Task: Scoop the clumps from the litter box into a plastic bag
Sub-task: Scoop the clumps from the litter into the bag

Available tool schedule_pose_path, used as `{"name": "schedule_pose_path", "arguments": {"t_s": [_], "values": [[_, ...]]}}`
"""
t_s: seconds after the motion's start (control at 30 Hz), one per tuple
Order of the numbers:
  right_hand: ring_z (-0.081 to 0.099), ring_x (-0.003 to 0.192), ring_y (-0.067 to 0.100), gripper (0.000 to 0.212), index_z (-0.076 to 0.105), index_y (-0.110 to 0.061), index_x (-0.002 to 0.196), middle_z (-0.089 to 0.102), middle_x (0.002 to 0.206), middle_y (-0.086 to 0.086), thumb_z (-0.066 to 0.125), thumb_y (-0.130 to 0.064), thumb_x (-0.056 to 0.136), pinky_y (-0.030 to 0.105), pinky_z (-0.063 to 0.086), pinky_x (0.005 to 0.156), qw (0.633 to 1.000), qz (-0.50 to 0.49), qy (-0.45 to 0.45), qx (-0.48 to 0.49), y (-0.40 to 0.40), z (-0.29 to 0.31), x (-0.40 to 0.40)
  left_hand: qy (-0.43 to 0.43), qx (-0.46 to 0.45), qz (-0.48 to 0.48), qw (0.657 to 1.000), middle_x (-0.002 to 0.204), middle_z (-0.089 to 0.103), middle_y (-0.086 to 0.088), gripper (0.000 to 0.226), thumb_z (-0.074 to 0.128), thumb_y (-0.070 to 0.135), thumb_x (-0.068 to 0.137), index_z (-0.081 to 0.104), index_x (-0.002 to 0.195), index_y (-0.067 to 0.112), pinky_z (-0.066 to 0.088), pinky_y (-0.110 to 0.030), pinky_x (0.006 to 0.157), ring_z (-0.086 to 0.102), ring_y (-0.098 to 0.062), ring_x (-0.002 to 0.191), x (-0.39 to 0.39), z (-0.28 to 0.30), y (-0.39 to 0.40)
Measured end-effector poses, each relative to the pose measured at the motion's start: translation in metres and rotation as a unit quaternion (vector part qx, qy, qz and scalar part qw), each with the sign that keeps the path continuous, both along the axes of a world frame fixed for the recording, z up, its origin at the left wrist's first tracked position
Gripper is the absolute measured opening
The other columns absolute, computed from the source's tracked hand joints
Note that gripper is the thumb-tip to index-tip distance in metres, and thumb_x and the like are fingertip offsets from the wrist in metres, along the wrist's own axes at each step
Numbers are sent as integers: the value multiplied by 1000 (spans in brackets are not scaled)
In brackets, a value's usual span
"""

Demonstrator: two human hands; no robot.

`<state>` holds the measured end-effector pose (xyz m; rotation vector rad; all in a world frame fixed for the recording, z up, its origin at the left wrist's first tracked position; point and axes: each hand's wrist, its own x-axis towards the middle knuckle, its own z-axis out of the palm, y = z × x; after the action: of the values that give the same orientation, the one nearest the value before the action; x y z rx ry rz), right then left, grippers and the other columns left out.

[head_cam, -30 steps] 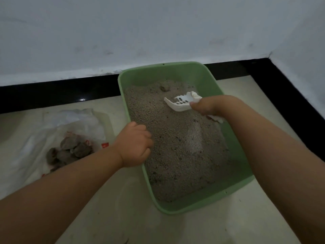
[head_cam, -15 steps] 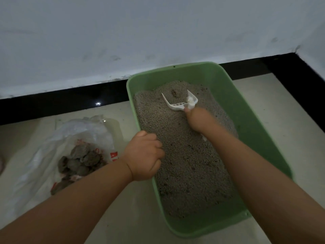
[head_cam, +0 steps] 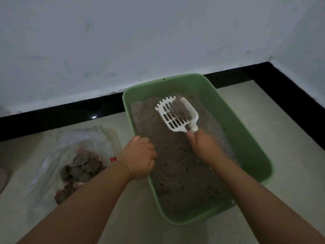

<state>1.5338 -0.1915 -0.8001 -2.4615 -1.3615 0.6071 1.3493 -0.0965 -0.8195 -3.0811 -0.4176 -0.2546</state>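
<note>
Currently the right hand (head_cam: 204,147) grips the handle of the white slotted litter scoop (head_cam: 177,114), raised above the litter and loaded with a clump. Left hand (head_cam: 140,158) fingers curl over the left rim of the green litter box (head_cam: 246,138). Collected clumps (head_cam: 80,166) lie on the plastic bag (head_cam: 84,140) to the left.

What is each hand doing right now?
Left hand: grips the green plastic litter box rim.
Right hand: holds the white slotted plastic scoop.
</note>
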Motion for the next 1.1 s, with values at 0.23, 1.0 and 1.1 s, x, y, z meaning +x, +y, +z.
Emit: {"name": "schedule_pose_path", "arguments": {"t_s": [0.23,1.0,1.1], "values": [[54,82,25,33,52,-14,89,57,78,4,27,-33,101,28,40,69,999,18,-3,-40,-57,39,3,-10,21,6,1000,42,45,8,36,33,29,64,56,38,21,31,-18,56,47,-12,44,0,1,-4],[50,115,31,47,26,-15,144,44,130,18,37,-11,98,37,45,89,970,98,-25,-222,-31,-11,-53,-79,-3,9,997,44,46,0,32,35,24,64,54,40,15,18,-28,57,49,-18,45,3,-2,-8],[50,117,30,49,19,-13,147,45,133,18,32,-16,100,36,42,93,981,73,30,-180,-13,-34,-63,-90,-7,4,996,46,49,0,31,36,24,65,56,43,15,18,-28,58,50,-19,46,3,-7,-6]]}}
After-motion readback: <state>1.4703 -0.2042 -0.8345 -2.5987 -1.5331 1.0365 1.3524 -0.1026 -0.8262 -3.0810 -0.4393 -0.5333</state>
